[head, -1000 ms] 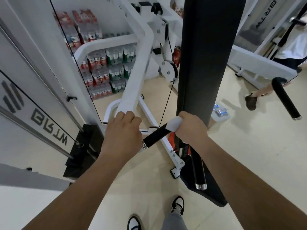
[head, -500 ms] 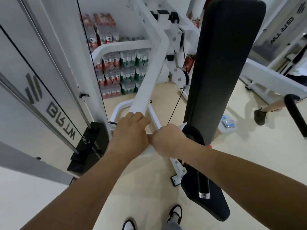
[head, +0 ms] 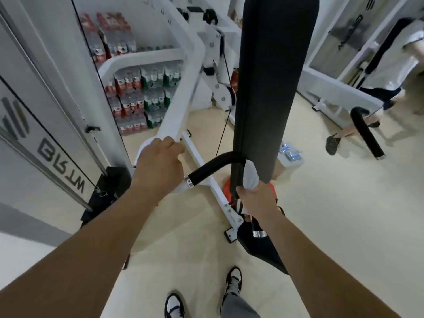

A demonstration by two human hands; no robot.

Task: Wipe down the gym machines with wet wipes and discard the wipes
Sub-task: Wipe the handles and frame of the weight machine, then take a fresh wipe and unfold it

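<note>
Head view looks down at a tall black pad (head: 275,76). The right grip (head: 258,200) is at the bottom of the pad, fingers curled round a white wipe (head: 250,177). The wipe pokes up out of the fist and touches the pad's low edge. The left grip (head: 159,166) is left of the pad, curled over a white bar (head: 185,88) of the machine. I cannot tell if a wipe is under it too. A bent black handle (head: 215,162) runs from the pad toward the left grip.

The wipe looks soft, thin and wet. It should be very light and bunch up easily. It could slip out, or tear if rubbed hard on a corner. I think it is best held bunched in the fist, with a flat bit pressed on the pad. A pack (head: 290,153) lies just right of the pad, maybe more wipes.
</note>
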